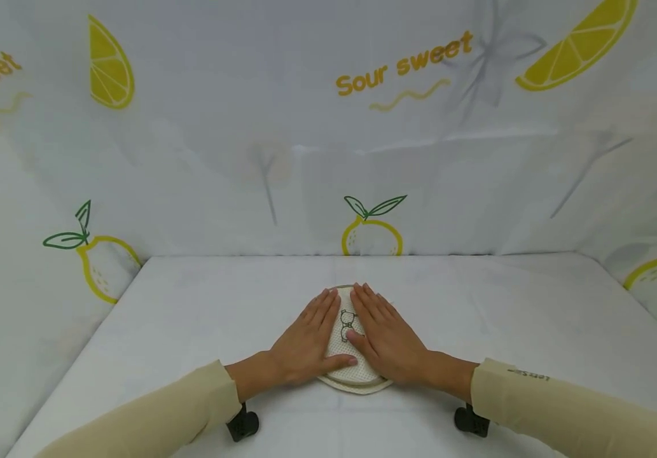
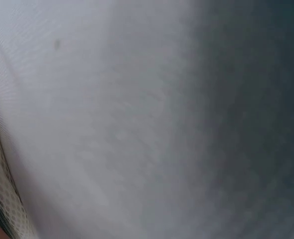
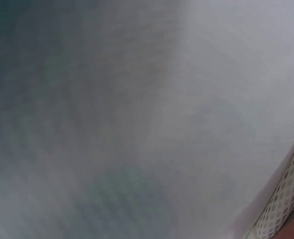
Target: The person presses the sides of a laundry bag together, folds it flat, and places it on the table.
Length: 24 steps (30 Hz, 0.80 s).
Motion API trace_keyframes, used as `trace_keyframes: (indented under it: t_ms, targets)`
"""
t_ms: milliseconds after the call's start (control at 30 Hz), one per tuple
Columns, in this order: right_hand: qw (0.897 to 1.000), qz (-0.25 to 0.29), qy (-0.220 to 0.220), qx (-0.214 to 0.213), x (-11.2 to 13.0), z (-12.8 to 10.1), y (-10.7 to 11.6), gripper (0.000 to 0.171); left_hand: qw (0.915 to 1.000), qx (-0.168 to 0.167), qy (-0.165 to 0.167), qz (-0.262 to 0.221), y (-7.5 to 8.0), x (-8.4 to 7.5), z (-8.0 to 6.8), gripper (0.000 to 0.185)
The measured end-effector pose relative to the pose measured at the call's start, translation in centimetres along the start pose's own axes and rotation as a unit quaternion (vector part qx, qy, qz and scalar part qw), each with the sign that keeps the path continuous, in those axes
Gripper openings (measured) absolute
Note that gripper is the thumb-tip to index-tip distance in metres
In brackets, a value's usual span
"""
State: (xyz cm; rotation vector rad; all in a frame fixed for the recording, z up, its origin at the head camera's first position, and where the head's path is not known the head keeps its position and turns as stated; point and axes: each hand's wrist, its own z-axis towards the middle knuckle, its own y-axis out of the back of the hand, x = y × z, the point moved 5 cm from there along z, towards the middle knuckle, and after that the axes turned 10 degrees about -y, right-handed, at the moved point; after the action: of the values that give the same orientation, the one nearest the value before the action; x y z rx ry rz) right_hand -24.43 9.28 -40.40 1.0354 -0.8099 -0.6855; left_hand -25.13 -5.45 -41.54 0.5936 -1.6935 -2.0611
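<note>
A rounded, cream mesh pouch (image 1: 341, 346) with a dark line-drawn bear on it lies on the white-covered table in the head view. My left hand (image 1: 305, 340) rests flat over its left side, fingers straight and pointing away, thumb reaching across the lower part. Over the right side lies my right hand (image 1: 390, 337), its fingers also straight, with the thumb across the bear drawing. The pouch's front rim shows below the hands; its sides are hidden beneath them. Both wrist views catch only a strip of the mesh pouch (image 2: 5, 191) (image 3: 282, 199) at a lower edge.
The white tabletop (image 1: 191, 305) spreads around the hands. Behind it hangs a white curtain (image 1: 219, 191) with lemon prints and lettering, which also lines both sides. Dark wrist-camera mounts (image 1: 242, 423) hang under the beige sleeves (image 1: 173, 407).
</note>
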Motion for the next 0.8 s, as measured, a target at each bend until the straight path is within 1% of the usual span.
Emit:
trace_keyframes:
  t_ms: [167, 367, 533, 667, 800]
  targets:
    - [1.0, -0.015, -0.002, 0.019, 0.04, -0.04, -0.41, 0.068, 0.9998, 0.018, -0.006, 0.009, -0.02, -0.09, -0.08, 0.097]
    - [0.999, -0.012, -0.008, 0.032, -0.28, 0.37, -0.31, 0.069, 0.9996, 0.024, -0.005, 0.014, -0.1, 0.21, 0.39, 0.097]
    - [0.999, -0.007, -0.011, 0.046, -0.37, 0.45, -0.29, 0.07, 0.9989, 0.043, 0.001, 0.02, -0.19, 0.28, 0.55, 0.098]
    - [0.999, -0.006, -0.016, 0.049, -0.32, 0.31, -0.29, 0.07, 0.9981, 0.058, 0.003, 0.021, -0.02, 0.04, 0.52, 0.097]
    - [0.999, -0.002, -0.013, 0.049, -0.1, 0.28, -0.3, 0.07, 0.9981, 0.059, 0.004, 0.016, 0.21, -0.12, 0.33, 0.096]
